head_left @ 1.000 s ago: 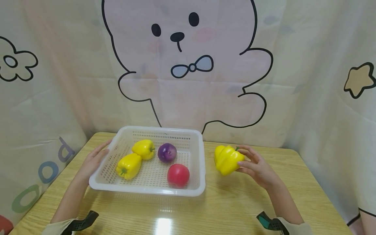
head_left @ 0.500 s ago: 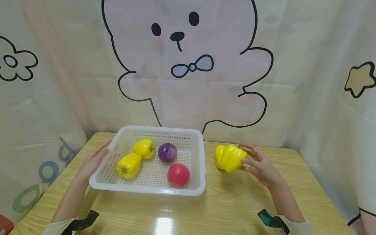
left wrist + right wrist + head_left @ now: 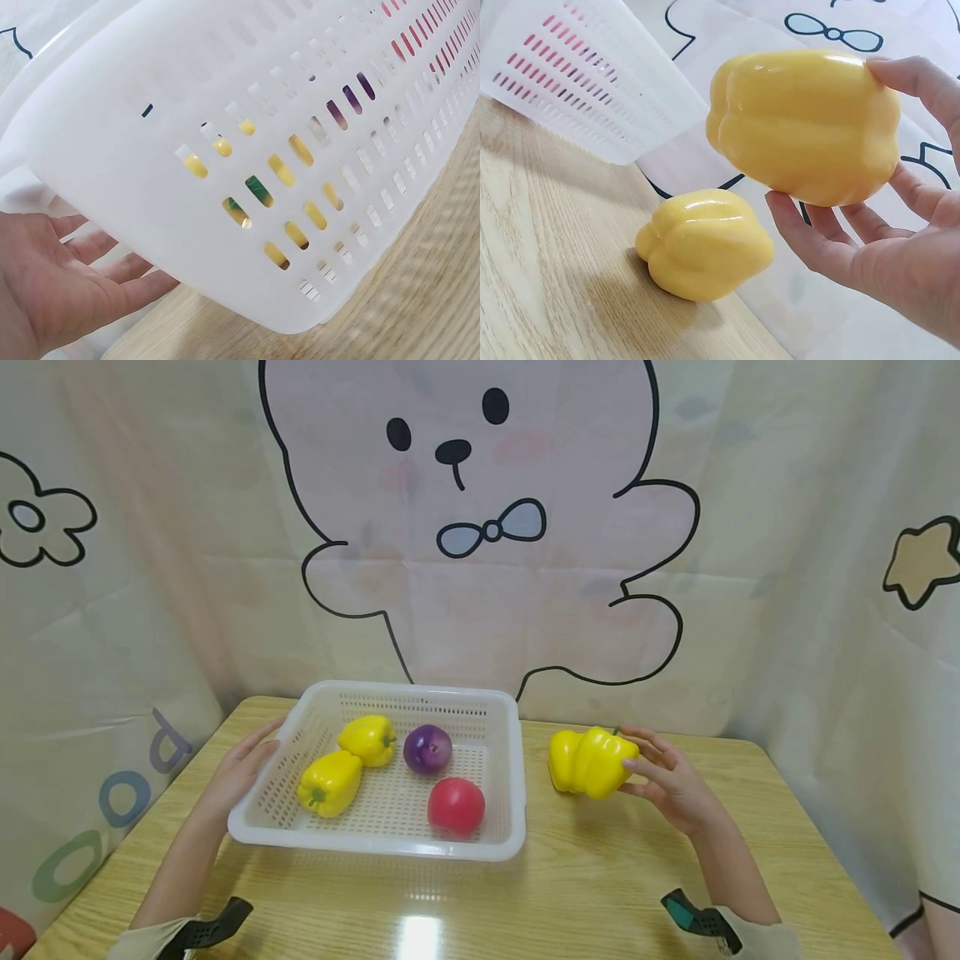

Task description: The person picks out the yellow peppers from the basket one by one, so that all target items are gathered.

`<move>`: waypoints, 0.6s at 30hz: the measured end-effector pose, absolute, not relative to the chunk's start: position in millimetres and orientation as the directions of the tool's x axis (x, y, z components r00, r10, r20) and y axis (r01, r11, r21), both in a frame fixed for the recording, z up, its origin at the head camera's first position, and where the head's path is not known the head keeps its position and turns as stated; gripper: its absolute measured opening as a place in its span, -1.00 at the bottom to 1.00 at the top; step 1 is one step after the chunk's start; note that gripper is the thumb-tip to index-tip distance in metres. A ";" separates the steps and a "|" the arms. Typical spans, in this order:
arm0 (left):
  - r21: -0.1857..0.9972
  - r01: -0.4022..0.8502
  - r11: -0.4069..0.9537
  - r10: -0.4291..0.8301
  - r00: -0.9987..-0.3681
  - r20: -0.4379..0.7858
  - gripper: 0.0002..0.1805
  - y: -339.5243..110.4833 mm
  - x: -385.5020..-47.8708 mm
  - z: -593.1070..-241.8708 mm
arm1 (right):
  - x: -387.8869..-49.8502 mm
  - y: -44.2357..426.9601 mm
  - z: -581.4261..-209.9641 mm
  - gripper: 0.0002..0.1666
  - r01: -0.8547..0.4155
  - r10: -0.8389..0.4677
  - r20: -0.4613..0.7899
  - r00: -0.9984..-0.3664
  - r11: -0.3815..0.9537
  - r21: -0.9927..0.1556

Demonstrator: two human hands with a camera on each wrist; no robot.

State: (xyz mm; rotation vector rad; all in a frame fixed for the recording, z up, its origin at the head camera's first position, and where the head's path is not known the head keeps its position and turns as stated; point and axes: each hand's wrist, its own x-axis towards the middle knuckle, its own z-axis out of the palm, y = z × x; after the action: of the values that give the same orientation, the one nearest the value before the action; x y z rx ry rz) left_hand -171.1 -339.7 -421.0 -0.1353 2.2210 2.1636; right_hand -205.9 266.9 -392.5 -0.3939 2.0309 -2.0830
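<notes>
My right hand (image 3: pixel 671 785) holds a yellow bell pepper (image 3: pixel 606 766) by its stem end, thumb on one side and fingers on the other. In the right wrist view this pepper (image 3: pixel 806 124) is raised above the table. A second yellow bell pepper (image 3: pixel 705 244) rests on the wood below it, partly hidden behind it in the head view. My left hand (image 3: pixel 240 768) touches the outer left side of a white plastic basket (image 3: pixel 375 841); the left wrist view shows its fingers (image 3: pixel 97 281) fairly straight, reaching past the basket's end wall.
Inside the basket lie two yellow bell peppers (image 3: pixel 330 785), a round purple vegetable (image 3: pixel 427 749) and a round red one (image 3: pixel 456 808). The wooden table (image 3: pixel 585 893) ends at a printed curtain (image 3: pixel 480 610) behind.
The pepper in my right hand has shifted right, away from the basket, and turned slightly, overlapping less of the pepper behind it. My left hand and the basket have stayed put.
</notes>
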 end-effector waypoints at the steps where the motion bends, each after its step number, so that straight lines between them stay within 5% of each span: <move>1: 0.996 -0.087 0.024 -0.036 -0.996 -0.086 -0.40 -339.7 -171.2 -421.0 | -206.3 267.6 -392.7 -0.58 -0.038 -0.327 0.046 -0.944 -0.031 -0.999; 18: 0.997 -0.071 0.044 -0.028 -0.997 -0.070 -0.36 -339.5 -171.1 -419.9 | -211.2 272.8 -398.9 -0.69 -0.028 -0.288 0.040 -0.957 -0.043 -0.999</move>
State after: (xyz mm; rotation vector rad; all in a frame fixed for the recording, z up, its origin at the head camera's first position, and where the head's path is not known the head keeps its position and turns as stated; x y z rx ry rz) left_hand -171.1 -339.5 -419.9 -0.1067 2.2467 2.1487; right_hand -211.2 272.8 -398.9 -0.3431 2.0379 -2.1177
